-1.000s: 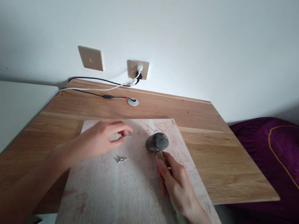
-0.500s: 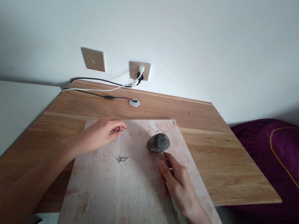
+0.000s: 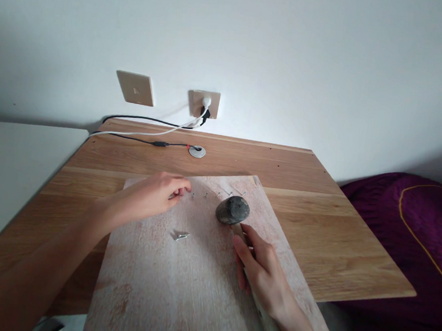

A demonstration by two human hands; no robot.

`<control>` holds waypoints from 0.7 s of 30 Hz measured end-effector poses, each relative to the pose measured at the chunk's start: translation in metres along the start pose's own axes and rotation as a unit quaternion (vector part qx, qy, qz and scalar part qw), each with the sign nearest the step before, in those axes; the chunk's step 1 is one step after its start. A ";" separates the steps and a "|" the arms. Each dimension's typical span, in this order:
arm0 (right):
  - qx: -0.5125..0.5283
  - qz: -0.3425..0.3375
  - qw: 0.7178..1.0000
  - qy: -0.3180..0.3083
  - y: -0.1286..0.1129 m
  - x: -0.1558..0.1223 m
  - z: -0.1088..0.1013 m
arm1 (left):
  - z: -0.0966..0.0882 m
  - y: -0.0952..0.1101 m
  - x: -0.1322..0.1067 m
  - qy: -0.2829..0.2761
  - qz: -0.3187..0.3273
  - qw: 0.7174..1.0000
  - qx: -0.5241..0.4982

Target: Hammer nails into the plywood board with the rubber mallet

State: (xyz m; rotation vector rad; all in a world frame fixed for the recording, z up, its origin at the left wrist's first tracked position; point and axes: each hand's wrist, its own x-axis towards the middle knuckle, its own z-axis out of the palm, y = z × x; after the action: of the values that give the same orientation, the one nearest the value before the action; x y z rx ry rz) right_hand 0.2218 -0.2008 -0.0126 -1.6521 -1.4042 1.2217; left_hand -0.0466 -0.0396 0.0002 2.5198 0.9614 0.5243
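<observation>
My right hand (image 3: 267,273) is wrapped around the handle of a rubber mallet (image 3: 232,210), whose dark head is just above or resting on the pale whitewashed board (image 3: 162,275). At the board's far left part, my left hand (image 3: 169,189) has its fingertips pinched on a small silver screw, mostly hidden by the fingers. A row of several screws (image 3: 218,194) stands in the board to the right of those fingertips, some of them leaning. Between my hands and nearer to me, a little pile of loose screws (image 3: 182,236) lies on the board.
Under the board is a brown wooden desk (image 3: 339,241) against a white wall. Cables (image 3: 148,141) run along its back to a wall socket (image 3: 211,101) and a round grommet (image 3: 197,151). A white surface (image 3: 14,175) adjoins at left; purple fabric (image 3: 382,214) bulges at right.
My left hand has shifted slightly right and its fingers now cover more of the screw. My right hand and the mallet stay almost still; the whole view has shifted a little.
</observation>
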 end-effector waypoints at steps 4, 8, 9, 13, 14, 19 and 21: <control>-0.001 0.000 1.000 -0.001 0.001 0.000 0.000 | 0.002 0.003 0.005 -0.008 -0.013 1.000 -0.012; -0.002 0.001 1.000 0.003 0.003 -0.001 0.000 | 0.008 0.001 0.001 -0.002 -0.048 0.998 -0.049; -0.002 0.003 1.000 0.003 0.003 -0.002 0.000 | 0.009 0.000 -0.001 0.007 -0.053 0.997 -0.060; 0.000 0.009 1.000 -0.001 0.003 -0.002 0.000 | 0.014 -0.005 -0.006 0.039 -0.045 0.994 -0.092; -0.001 0.009 1.000 -0.001 0.002 -0.001 0.000 | 0.016 -0.006 -0.008 0.050 -0.040 0.993 -0.096; -0.015 0.006 1.000 0.007 -0.001 0.000 0.000 | 0.023 -0.012 -0.012 0.097 -0.010 0.989 -0.114; -0.016 0.008 1.000 0.007 -0.001 -0.001 0.000 | 0.025 -0.013 -0.014 0.105 -0.003 0.987 -0.120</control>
State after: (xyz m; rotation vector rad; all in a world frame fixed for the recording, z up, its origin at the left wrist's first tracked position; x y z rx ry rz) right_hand 0.2213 -0.2011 -0.0111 -1.6943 -1.4122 1.2005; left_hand -0.0512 -0.0458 -0.0299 2.2789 0.9163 0.8642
